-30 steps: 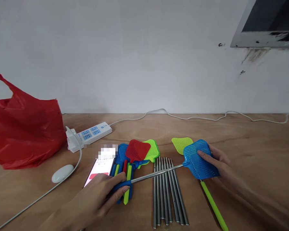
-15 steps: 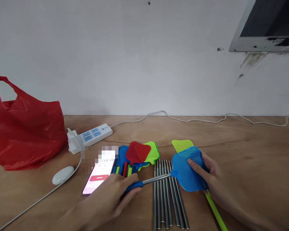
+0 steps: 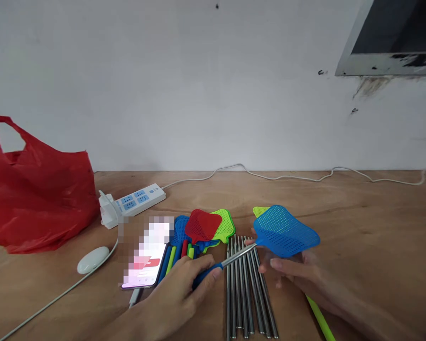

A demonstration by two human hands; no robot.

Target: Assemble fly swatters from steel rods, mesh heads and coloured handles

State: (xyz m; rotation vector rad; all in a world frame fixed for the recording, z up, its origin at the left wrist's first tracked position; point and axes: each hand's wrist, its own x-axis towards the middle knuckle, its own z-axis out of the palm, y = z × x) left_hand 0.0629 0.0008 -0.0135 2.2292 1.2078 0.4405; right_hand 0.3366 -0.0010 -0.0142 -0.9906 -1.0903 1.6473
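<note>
My left hand is wrapped round the blue grip of a fly swatter with a metal shaft and a blue mesh head. The swatter is held up at a slant, its head to the right. Beneath and behind that head is my right hand, fingers apart and slightly blurred, partly hidden by the mesh. A yellow-green swatter lies under my right hand, most of it covered. Between my hands several metal rods lie side by side on the wooden table.
Behind my left hand are a red swatter head, a lime one, a blue one and several coloured grips. A lit phone, power strip, white mouse-shaped object and red plastic bag are leftward.
My right hand has let go of the blue swatter head and moved down and left below it. The swatter has tilted, its head rising slightly. My left hand has shifted a little right.
</note>
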